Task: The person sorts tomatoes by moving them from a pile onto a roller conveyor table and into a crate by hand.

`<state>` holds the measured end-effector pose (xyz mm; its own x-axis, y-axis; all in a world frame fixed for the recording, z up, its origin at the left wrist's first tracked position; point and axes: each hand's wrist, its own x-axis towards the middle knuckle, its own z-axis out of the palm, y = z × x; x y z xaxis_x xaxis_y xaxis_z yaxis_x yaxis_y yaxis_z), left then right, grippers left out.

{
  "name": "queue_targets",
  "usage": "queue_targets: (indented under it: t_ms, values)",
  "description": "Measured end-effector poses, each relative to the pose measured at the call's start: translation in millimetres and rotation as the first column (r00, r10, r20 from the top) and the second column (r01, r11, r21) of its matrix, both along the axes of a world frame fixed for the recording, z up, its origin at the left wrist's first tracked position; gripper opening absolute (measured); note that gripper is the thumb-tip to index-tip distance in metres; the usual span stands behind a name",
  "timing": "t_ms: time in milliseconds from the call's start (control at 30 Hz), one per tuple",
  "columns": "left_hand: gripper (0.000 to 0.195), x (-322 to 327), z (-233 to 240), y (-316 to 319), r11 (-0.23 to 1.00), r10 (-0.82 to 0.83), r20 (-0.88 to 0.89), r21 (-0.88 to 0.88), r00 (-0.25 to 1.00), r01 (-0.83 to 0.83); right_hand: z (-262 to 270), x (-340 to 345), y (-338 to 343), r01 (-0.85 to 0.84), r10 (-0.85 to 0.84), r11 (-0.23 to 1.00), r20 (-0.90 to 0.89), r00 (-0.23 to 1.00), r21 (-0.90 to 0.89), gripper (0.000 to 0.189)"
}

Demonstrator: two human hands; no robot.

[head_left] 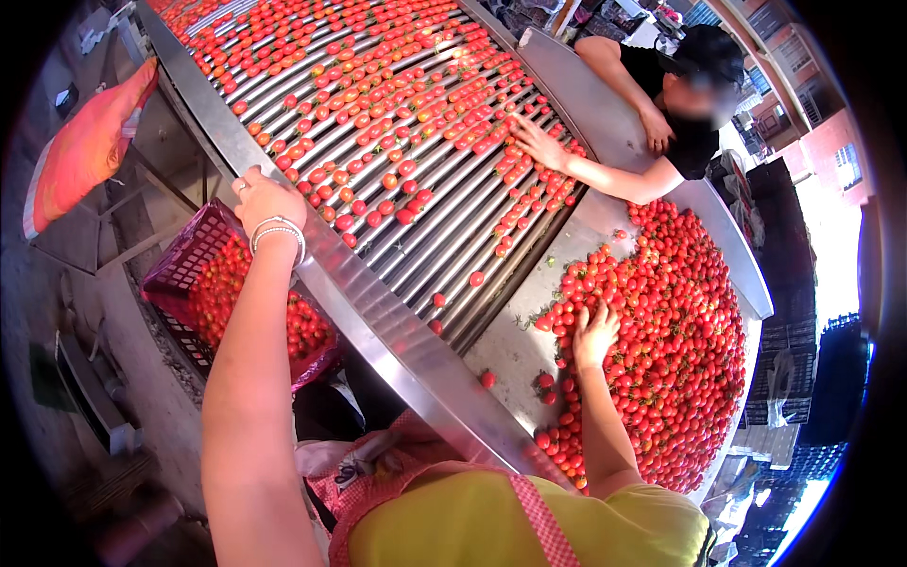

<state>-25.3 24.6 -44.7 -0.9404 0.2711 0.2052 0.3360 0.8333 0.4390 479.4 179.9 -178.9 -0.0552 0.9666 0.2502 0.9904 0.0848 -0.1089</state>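
Note:
My left hand (271, 204), wearing a ring and bracelets, rests on the metal side rail (354, 301) of a roller conveyor (411, 262). Its fingertips are partly hidden, so its grip is unclear. Small red tomatoes (368, 124) lie in rows between the rollers, thinning toward the lower end. My right hand (595, 337) touches the near edge of a large tomato pile (669, 340), fingers spread. That pile sits on a sheet-metal tray (514, 340) beyond the rollers, with a few loose tomatoes nearby.
Across the conveyor, a co-worker's hand (540, 145) reaches over the tomatoes; their other arm rests on the far metal ledge (588, 92). Below my left arm stands a purple plastic crate (188, 259) of tomatoes. An orange cushion (88, 149) is at left; dark stacked crates (779, 368) are at right.

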Motion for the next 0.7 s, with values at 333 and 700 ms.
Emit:
queue_targets:
  t_ms: [333, 700]
  values:
    - [0.032, -3.3, -10.6, 4.9, 0.987, 0.046, 0.075, 0.151, 0.996, -0.057, 2.2, -234.5, 19.3, -0.649, 0.631, 0.724, -0.605, 0.485, 0.235, 0.030]
    - [0.035, 6.8, 2.6, 9.0, 0.997, 0.061, 0.113, 0.028, 0.992, -0.065, 4.2, -418.9, 142.4, -0.715, 0.743, 0.666, -0.276, 0.610, 0.214, 0.040]
